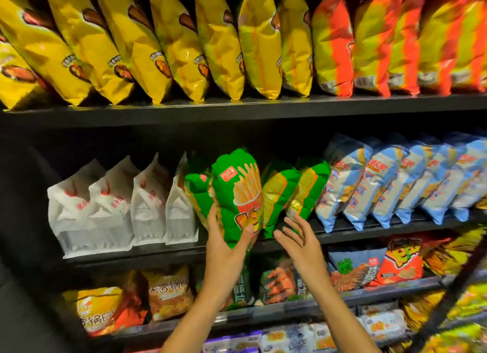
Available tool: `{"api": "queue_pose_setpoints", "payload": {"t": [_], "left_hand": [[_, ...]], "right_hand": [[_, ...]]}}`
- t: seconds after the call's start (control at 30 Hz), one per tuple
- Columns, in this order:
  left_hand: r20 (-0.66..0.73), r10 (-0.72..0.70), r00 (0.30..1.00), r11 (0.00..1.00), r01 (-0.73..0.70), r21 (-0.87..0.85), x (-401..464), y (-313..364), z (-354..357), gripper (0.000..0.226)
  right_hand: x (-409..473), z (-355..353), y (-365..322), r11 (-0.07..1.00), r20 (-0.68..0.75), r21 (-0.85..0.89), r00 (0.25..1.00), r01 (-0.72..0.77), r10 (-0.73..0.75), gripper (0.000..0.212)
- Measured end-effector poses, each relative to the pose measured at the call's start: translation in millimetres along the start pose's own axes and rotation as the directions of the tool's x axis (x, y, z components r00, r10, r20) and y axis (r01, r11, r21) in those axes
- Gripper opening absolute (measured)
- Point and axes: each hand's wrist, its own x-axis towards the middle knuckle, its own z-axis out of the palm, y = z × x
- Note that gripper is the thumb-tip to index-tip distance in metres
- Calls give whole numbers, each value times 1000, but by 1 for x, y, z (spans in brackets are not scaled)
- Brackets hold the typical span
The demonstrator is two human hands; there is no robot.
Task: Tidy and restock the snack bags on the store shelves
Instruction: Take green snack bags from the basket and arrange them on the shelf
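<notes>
on the middle shelf the white bags stand in a tidy row at the far left, and the last of them sits right against the green group — so any hard shove leftward on the green packs would likely tip that white row like dominoes. next comes a green bag behind, partly hidden, leaning left against the one being handled. the left hand grips the green fries bag low at its base, thumb across the front and fingers curled behind it, with the bag tilted and its bottom edge hanging out past the shelf lip rather than seated on it. held that low, the puffy pack is top-heavy; i judge it could swing or slip out and fall toward the lower shelf's bags if the grip loosens before the base is pushed in. squeezing too hard instead risks crushing the fries inside. just to the right, the right hand is spread and holding nothing, fingers relaxed, hovering near the foot of the two green bags to the right, which lean over. a careless brush there could slide them off the edge or push them into the blue bags further right, upsetting that slanted row — the gap for the held bag looks narrow, so forcing it in could buckle both neighbours.
</notes>
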Motion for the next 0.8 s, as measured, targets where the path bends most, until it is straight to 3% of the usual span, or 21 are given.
{"api": "queue_pose_setpoints", "payload": {"t": [0.17, 0.27, 0.4, 0.53, 0.8], "left_hand": [[-75, 133, 988, 985, -123, 123, 38, -15, 29, 83], [-102, 149, 983, 976, -130, 173, 57, -34, 43, 88], [-143, 176, 974, 958, -136, 252, 68, -57, 59, 93], [-164, 172, 971, 943, -114, 314, 76, -77, 70, 92], [145, 177, 973, 788, -228, 571, 84, -109, 57, 114]], "right_hand": [[47, 25, 14, 984, -48, -168, 998, -51, 43, 90], [52, 33, 24, 959, -162, -281, 987, -35, -11, 95], [61, 41, 34, 926, -255, -375, 966, -47, -54, 92], [69, 44, 41, 941, -321, -338, 941, -5, -110, 84], [68, 28, 48, 916, -325, -400, 930, 32, -174, 83]]}}
